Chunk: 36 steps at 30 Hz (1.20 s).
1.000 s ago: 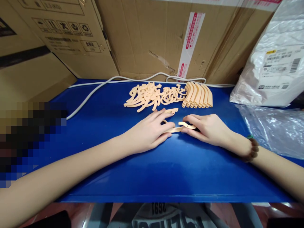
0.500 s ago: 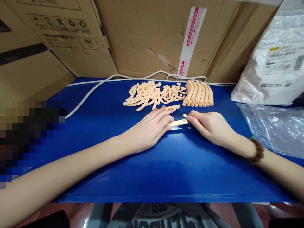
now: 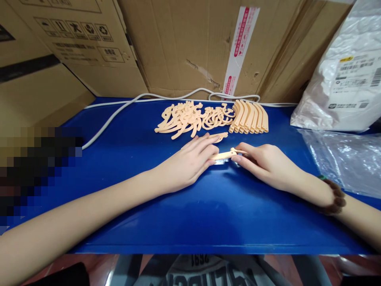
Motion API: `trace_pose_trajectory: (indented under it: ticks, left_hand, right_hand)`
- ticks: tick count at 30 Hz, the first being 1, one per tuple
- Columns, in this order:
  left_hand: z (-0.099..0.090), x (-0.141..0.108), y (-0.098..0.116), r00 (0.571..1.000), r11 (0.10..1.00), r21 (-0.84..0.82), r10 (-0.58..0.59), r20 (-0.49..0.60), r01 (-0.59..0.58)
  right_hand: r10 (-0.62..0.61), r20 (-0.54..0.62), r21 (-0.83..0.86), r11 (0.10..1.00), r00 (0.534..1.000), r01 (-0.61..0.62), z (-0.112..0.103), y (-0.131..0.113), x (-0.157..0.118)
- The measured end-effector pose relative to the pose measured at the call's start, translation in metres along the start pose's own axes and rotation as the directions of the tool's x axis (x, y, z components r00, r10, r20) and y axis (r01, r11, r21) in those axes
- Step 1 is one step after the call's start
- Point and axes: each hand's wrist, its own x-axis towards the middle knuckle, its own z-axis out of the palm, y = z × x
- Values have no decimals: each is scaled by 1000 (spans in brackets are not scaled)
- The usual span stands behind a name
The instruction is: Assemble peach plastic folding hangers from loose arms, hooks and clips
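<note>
Bringing two cream pieces together above the blue worktop (image 3: 178,222), we have the grip of our left hand (image 3: 192,163) closed on the long piece (image 3: 222,155) and that of our right hand (image 3: 268,163) pinched on the thin piece (image 3: 240,151); the two meet at the long piece's free end, so we judge this join under way rather than finished. Another cream part (image 3: 222,136) lies by our left fingertips, just beyond the long piece; whether it is complete we cannot tell. Farther back sit a loose heap of curved parts (image 3: 181,118), a smaller cluster of hooked parts (image 3: 216,119) and a neat row of broader curved parts (image 3: 250,118); the heap and cluster look unjoined to us, so much seems left, though we cannot count what is done.

Our left fingers hide one end of the long piece; our right fingers cover much of the thin one; the contact is too small for us to see whether anything has seated; overlapping parts in the heap blur together, and the picture edges cut off both our forearms.
</note>
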Motion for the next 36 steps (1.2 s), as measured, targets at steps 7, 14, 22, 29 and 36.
trace_pose_trajectory:
  ticks: [7,14,22,29,36]
  left_hand:
    - [2,-1,0,1000,999,-42,-18,11,19]
    - [2,0,0,999,999,-31,-29,20,30]
    - [0,1,2,998,993,-102,-62,-7,61]
    - [-5,3,3,996,989,-117,-87,-7,85]
    - [-4,2,2,997,992,-104,-77,0,76]
  right_hand:
    - [-24,18,44,999,1000,23,2,2,0]
    - [-32,12,22,999,999,32,4,2,0]
    - [-61,15,-106,992,998,63,4,0,0]
    - [-20,20,-156,988,1000,23,5,-5,-3]
    - [66,-47,-74,995,997,-69,2,-2,-1]
